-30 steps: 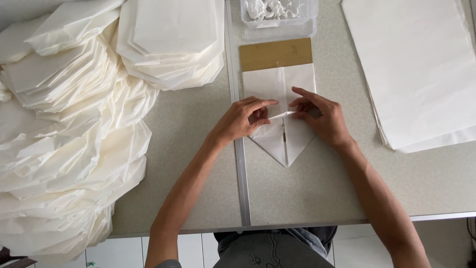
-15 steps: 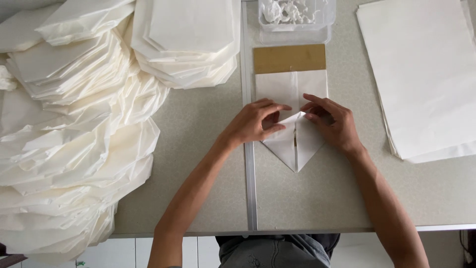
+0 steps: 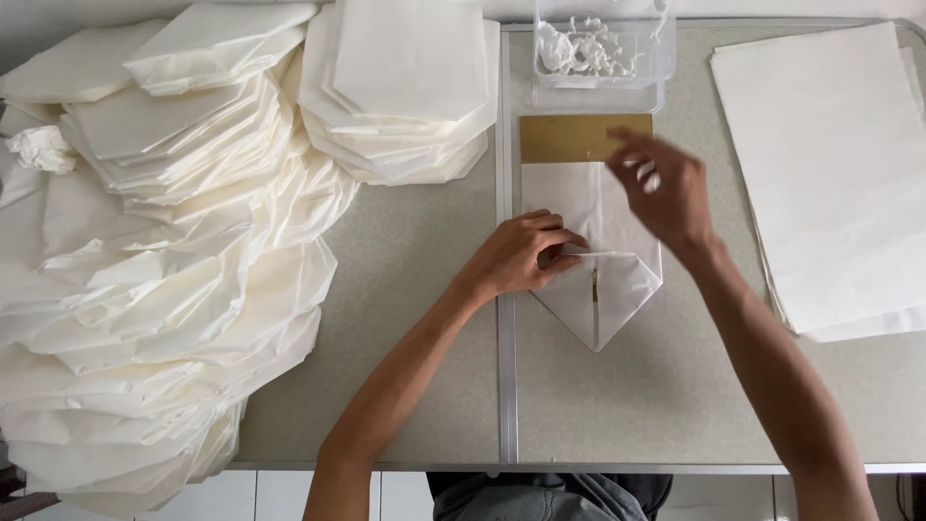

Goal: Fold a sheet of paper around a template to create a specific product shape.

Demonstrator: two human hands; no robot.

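Note:
A white paper sheet folded to a point (image 3: pixel 608 289) lies on the grey table (image 3: pixel 415 289), its upper end over a tan cardboard strip (image 3: pixel 579 137). My left hand (image 3: pixel 521 253) presses its fingertips on the fold at the sheet's left side. My right hand (image 3: pixel 661 188) is lifted above the sheet's upper right, blurred, fingers loosely curled; something small and white may be at its fingertips, too blurred to tell. A clear plastic box (image 3: pixel 603 53) with small white bits stands just beyond it.
A stack of flat white sheets (image 3: pixel 830 164) lies at the right. Piles of folded white paper pieces (image 3: pixel 164 251) fill the left side, with a neater stack (image 3: pixel 405 87) at top centre. A metal seam (image 3: pixel 503 338) runs down the table.
My right hand has left the fold and risen toward the plastic box. My left hand stays pressing the paper. The camera has shifted a little.

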